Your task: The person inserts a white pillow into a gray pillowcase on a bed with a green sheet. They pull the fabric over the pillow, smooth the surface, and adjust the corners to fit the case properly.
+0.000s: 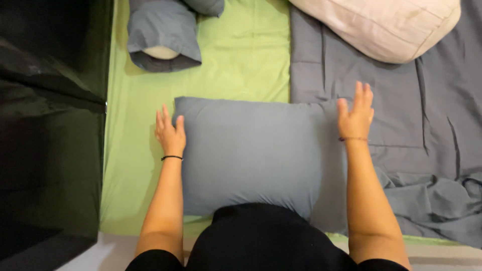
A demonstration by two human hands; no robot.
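A: We have the blue-grey pillow (251,153) lying flat on the bed's green sheet (241,55), left hand (170,134) and right hand (355,116) open, pressed against its short sides.

B: It looks soft, light, squashy; we'd judge the side edges give the best hold.

head cam | worn high above the bed (241,65), looking steeply down | faces across the mattress from its near edge | close, arm's-reach range | single view
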